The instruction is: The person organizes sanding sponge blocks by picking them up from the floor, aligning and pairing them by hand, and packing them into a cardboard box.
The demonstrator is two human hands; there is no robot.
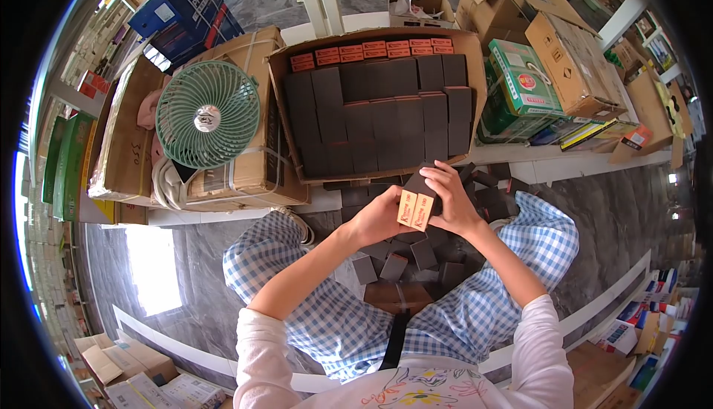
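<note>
Two small black boxes with orange printed ends are held side by side between my hands, in front of a large open carton. My left hand grips them from the left side. From the right, my right hand wraps round them, its fingers over their dark upper part. Rows of black boxes fill the carton, and a row with orange ends lines its far side. More black boxes lie loose on the floor between my legs.
A green fan stands on a brown carton at the left. To the right are a green and white box and another carton. Shelves with boxes are at the lower right, and cartons at the lower left.
</note>
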